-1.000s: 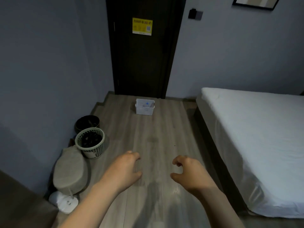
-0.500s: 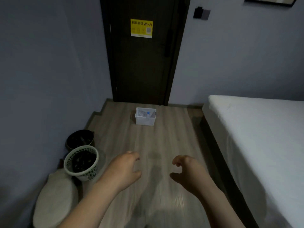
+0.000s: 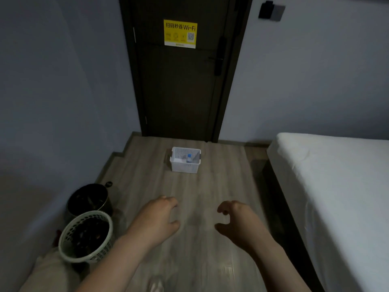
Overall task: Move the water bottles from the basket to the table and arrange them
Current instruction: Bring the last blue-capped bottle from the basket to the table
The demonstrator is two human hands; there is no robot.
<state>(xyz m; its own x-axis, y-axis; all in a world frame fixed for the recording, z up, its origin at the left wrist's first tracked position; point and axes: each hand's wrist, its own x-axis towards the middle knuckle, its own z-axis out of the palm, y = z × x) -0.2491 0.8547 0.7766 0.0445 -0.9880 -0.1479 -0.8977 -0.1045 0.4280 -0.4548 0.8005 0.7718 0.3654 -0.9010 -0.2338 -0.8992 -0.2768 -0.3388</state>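
Head view looks down a grey wood-plank floor [image 3: 221, 186]: a white perforated plastic basket [image 3: 185, 165] sits before the dark door [image 3: 181, 91], a blue-capped clear water bottle [image 3: 189, 158] inside. Left hand [image 3: 156, 222] and right hand [image 3: 240, 223] hover apart, fingers loosely curled, empty.

Dim bluish room, my left hand [image 3: 156, 221] and the floor [image 3: 221, 186] motion-smeared, faint glare at 6 o'clock, edges bowed.
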